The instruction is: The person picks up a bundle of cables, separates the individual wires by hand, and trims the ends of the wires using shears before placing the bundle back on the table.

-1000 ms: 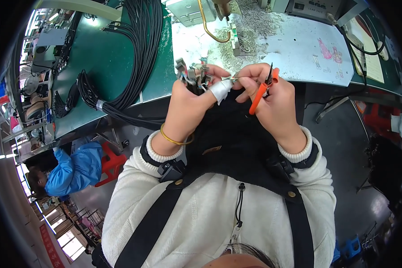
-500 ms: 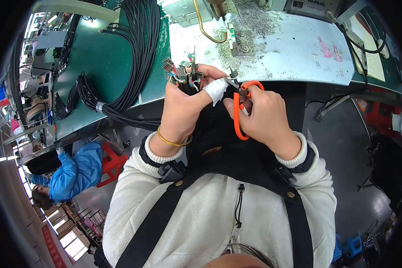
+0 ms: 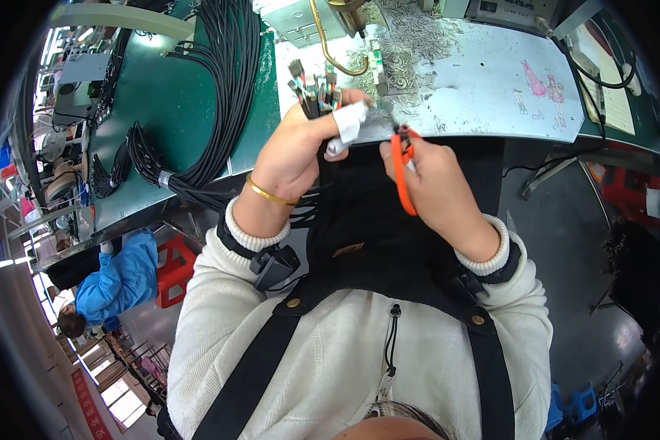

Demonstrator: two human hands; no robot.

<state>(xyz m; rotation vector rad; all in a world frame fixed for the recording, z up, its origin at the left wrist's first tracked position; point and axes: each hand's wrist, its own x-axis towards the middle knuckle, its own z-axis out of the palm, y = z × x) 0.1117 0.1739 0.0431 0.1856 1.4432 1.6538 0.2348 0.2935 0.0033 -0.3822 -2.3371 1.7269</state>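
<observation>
Pale board [image 3: 484, 99], front edge: cable bundle [image 3: 312, 107] and cutters [image 3: 400, 176] in hand.
Left hand [image 3: 293, 143] closes around the black-sheathed bundle near the front left corner, hiding its middle; boxy silvery connectors [image 3: 296, 69] point toward the back edge. Right hand [image 3: 434, 176] grips the curved orange handles at the front edge, long axis front to back, blurred tips toward the back.

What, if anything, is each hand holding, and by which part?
The left hand grips a bundle of black cables just below their metal plugs; the right hand holds orange-handled cutters by the handles.
</observation>
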